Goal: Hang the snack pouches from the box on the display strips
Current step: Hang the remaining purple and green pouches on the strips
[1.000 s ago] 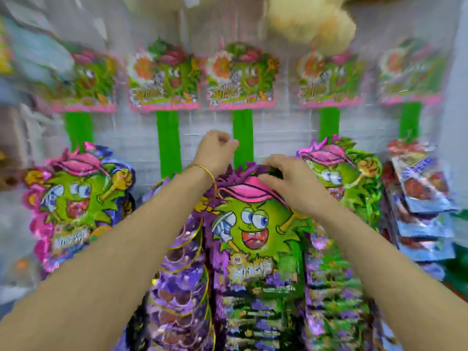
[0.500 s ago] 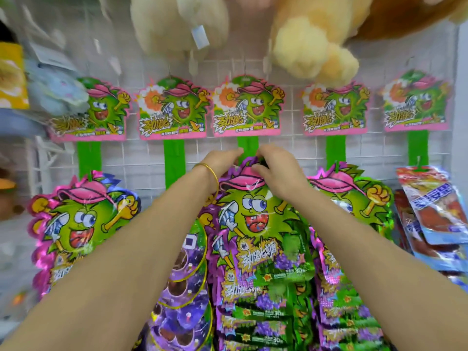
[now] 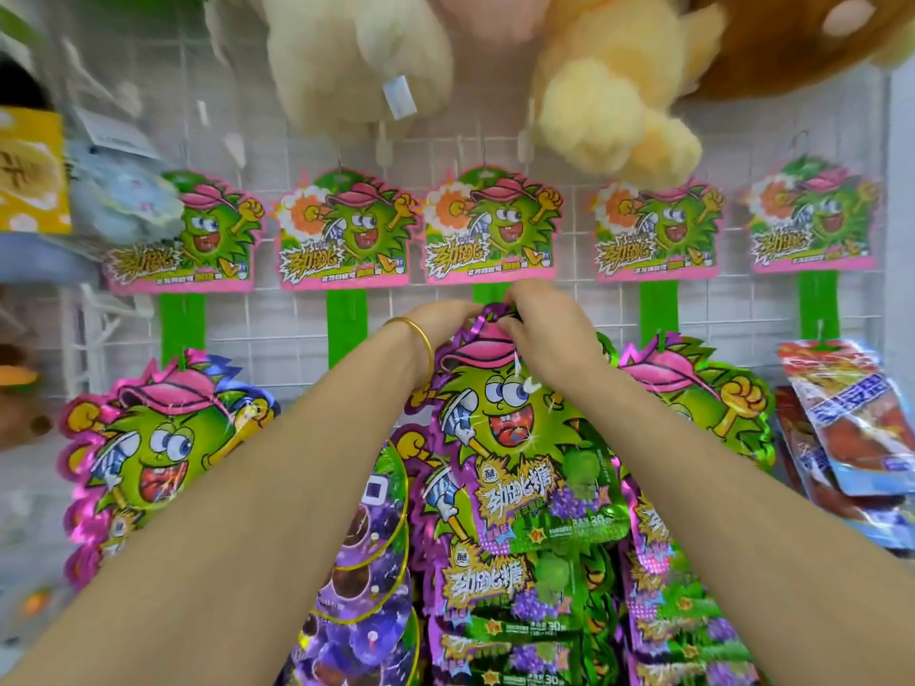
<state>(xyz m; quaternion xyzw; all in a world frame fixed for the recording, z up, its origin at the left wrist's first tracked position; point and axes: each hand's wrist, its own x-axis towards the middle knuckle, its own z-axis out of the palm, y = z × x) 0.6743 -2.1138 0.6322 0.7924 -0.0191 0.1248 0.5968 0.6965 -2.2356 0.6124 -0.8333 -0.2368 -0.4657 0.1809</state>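
Wire grid (image 3: 277,334): 5 header cards (image 3: 490,225), 5 green strips (image 3: 346,314) | hung stack (image 3: 520,611) below | 1 foil pouch (image 3: 515,438) held up at centre strip (image 3: 487,292) | your left hand (image 3: 440,319) and right hand (image 3: 544,329): fingers (image 3: 512,331) pinch its top edge | risk: hang-hole hidden under your fingers, so clip may miss and pouch drop.

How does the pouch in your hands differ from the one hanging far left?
The held pouch has a purple foil edge; the far-left pouch has a pink one. The left hand and right hand pinch the held pouch's top; the far-left pouch hangs with no hand on it. Both show the same green face in a pink cap.
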